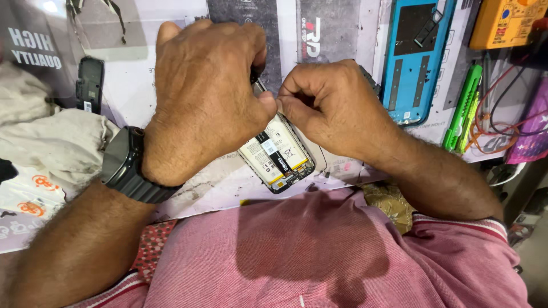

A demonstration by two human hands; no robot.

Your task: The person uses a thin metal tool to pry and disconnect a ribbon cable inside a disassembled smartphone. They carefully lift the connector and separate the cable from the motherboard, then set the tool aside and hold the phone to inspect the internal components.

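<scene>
Showing one opened phone (278, 153), back cover off, white-and-yellow battery face up, lying tilted on the printed bench mat (228, 188) just ahead of the pink shirt (319, 251).

Left hand (205, 97): curled down over the upper end of the phone, fingers bent and pressed together, thumb tip meeting the right thumb; black watch (128, 165) at the wrist. Grip on the frame itself hidden beneath the knuckles.

Right hand (331, 105): closed to a loose fist, thumb and forefinger pinched at the upper right edge of the battery; whatever sits in the pinch too small to tell.

State of work, judged from layout only: casing already apart, blue back cover (416, 60) set aside well to the right, inner face up; battery not yet out of the frame; reassembly not begun.

Surroundings: small black phone part (90, 84) on the mat at left; crumpled pale cloth (51, 142) beside it; green-handled cutter (463, 108) just right of the blue cover; orange multimeter (505, 23) at top right, leads and thin coloured wires (496, 122) trailing below it.
</scene>
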